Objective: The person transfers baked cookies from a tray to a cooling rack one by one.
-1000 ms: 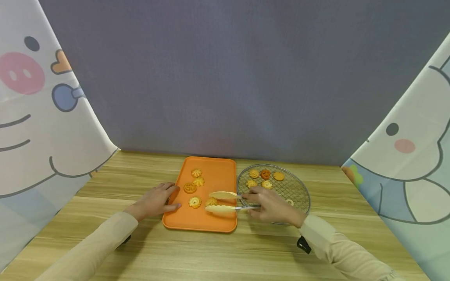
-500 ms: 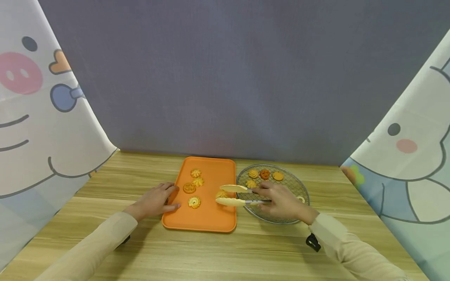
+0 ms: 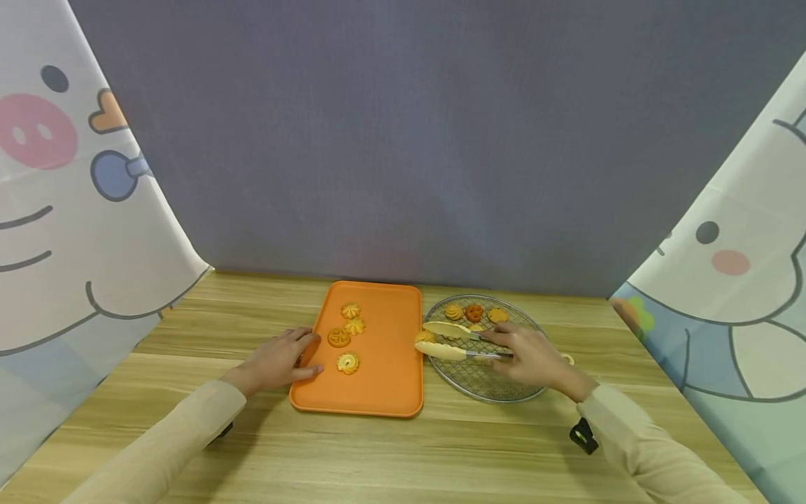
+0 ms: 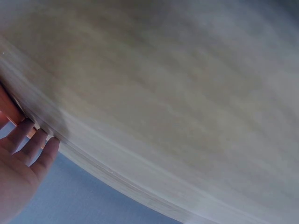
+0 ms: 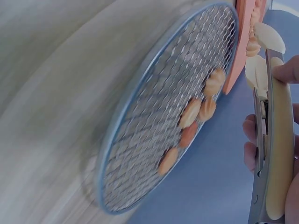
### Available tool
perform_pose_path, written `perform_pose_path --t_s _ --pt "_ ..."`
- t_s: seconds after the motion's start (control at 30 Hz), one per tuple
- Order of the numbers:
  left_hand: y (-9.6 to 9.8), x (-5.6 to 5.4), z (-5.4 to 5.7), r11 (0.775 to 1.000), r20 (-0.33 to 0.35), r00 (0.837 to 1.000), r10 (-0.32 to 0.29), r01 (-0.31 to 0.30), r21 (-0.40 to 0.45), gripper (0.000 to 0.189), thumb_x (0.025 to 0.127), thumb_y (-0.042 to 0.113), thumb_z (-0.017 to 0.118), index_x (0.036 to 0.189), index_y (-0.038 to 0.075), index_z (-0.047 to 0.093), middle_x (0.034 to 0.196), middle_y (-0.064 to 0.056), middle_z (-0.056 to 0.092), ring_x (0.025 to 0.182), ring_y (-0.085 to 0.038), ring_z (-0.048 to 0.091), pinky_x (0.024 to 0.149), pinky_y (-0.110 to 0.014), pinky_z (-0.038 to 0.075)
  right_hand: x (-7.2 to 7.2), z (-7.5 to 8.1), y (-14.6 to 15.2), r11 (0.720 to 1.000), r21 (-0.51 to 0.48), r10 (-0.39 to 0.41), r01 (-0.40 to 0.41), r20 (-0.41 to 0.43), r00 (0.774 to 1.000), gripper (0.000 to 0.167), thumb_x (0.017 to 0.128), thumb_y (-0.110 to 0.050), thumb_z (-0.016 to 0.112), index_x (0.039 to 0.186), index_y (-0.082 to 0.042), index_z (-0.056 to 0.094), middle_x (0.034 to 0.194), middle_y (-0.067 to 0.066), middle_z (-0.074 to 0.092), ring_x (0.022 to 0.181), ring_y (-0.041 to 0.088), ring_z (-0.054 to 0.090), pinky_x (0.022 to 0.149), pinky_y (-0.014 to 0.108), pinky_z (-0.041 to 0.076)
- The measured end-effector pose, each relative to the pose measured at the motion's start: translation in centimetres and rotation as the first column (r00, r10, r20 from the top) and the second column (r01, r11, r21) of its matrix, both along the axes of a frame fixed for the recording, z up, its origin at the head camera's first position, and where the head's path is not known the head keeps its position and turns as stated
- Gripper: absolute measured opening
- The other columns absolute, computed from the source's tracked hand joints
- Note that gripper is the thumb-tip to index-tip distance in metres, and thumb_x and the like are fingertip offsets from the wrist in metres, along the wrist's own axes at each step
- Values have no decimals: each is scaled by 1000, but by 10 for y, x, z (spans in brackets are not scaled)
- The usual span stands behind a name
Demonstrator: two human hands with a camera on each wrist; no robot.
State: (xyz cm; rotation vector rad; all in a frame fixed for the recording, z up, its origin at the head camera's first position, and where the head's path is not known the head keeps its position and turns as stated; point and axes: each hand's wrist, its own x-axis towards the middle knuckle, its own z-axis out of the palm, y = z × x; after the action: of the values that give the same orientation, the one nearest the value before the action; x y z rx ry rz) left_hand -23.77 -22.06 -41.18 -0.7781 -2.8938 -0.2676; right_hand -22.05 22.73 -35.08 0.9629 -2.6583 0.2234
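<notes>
grey-violet cloth point(image 3: 403, 140) stood as a wall behind the pale wooden table point(image 3: 352, 455), with cartoon-printed sheets point(image 3: 44, 238) at both sides. in the head view, the left hand point(image 3: 277, 360) rested on the left rim of a flat, rectangular orange tray point(image 3: 384, 392), its fingers spread and not closed around it. four golden cookies point(image 3: 348, 362) lay on this tray. the right hand point(image 3: 525, 355) was curled around metal tongs point(image 3: 448, 351) with pale cream, scalloped tips. between these tips was one round, ridged golden cookie point(image 3: 425, 337), over the border between the tray and a round wire-mesh rack point(image 3: 475, 385). how firmly the tips pressed it, i could not tell.

this cookie looked light and dry, probably brittle; i would say that its ridges gave some bite against slipping, but a hard squeeze could break the edge. it seemed best taken low, across its widest sides, with gentle pressure.

in the left wrist view, the fingertips touched the orange rim, a sensible place, because such a thin tray seemed light and could slide.

in the right wrist view, the thumb lay along the yellowish handle of the tongs, which looked stiff. more cookies point(image 5: 190, 113), also fragile by their look, sat near one side of the rack.
</notes>
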Motion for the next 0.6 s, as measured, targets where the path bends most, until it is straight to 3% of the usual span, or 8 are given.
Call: perform_pose_path --t_s 0.23,0.4,0.6 --pt "0 0 -1 1000 -9 1000 -1 1 1 65 84 51 57 126 2 52 129 -21 49 116 -41 48 91 -55 42 -1 -1 20 998 -50 -24 27 56 998 47 73 -15 72 117 -2 62 95 8 60 55 -3 37 46 17 33" --pt "0 -1 0 1000 -14 1000 -3 3 0 64 84 51 57 126 2 52 129 -21 49 116 -41 48 91 -55 42 0 -1 33 997 -45 -56 58 39 998 46 73 -15 72 116 -2 63 97 11 61 57 -3 41 48 18 35" --pt "0 -1 -1 1000 -14 1000 -7 7 4 64 83 51 58 125 2 53 129 -21 50 116 -42 48 92 -55 42 2 -2 51 995 -43 -91 92 36 995 46 73 -14 72 116 -2 63 90 6 59 54 -5 37 46 17 32"
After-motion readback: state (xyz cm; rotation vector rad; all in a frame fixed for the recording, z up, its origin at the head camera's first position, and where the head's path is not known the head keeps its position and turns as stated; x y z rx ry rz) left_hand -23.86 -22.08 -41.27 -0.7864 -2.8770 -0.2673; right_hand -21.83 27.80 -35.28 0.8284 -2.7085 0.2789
